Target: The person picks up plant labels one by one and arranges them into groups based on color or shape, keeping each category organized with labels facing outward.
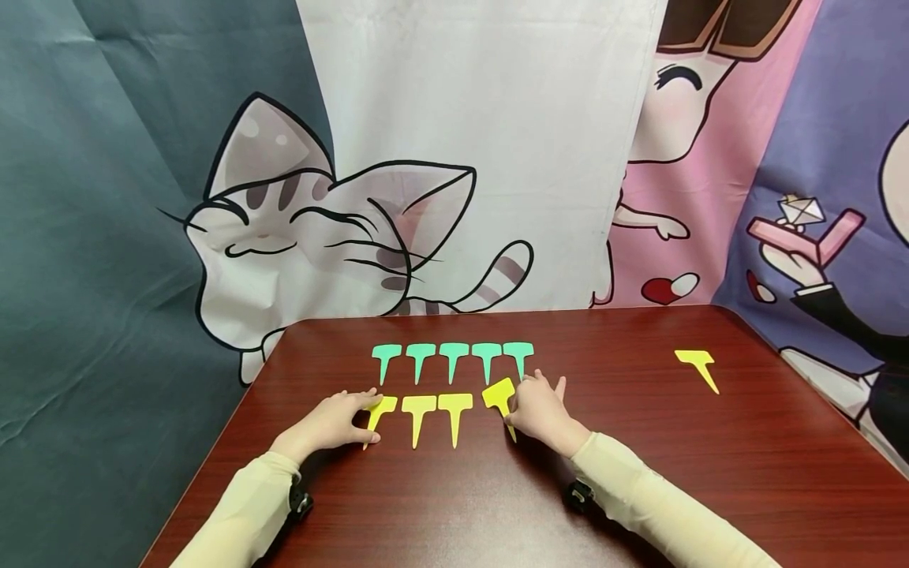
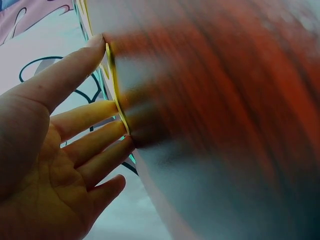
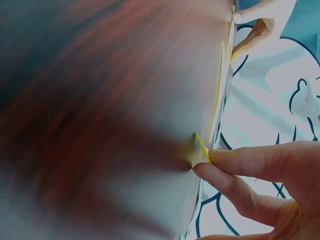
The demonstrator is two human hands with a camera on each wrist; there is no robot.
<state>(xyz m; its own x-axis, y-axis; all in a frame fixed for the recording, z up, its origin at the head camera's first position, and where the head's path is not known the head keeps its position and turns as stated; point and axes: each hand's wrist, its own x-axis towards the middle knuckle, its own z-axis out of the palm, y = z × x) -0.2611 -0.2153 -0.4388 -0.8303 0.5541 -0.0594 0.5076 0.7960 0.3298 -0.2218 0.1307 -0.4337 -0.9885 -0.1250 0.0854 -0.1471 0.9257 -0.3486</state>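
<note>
My right hand pinches a tilted yellow T-shaped plant label between thumb and fingers. In the right wrist view, one side of that label is raised off the table. My left hand rests on the leftmost yellow plant label, its fingers fairly straight; the left wrist view shows thumb and fingertips touching the label's edge. Between the hands lie two more yellow labels, one beside the other, stems toward me. Behind them runs a row of several green T-shaped labels.
A lone yellow label lies at the far right of the dark red-brown table. A cloth backdrop with cartoon figures hangs behind the table's back edge. Each wrist wears a small black device.
</note>
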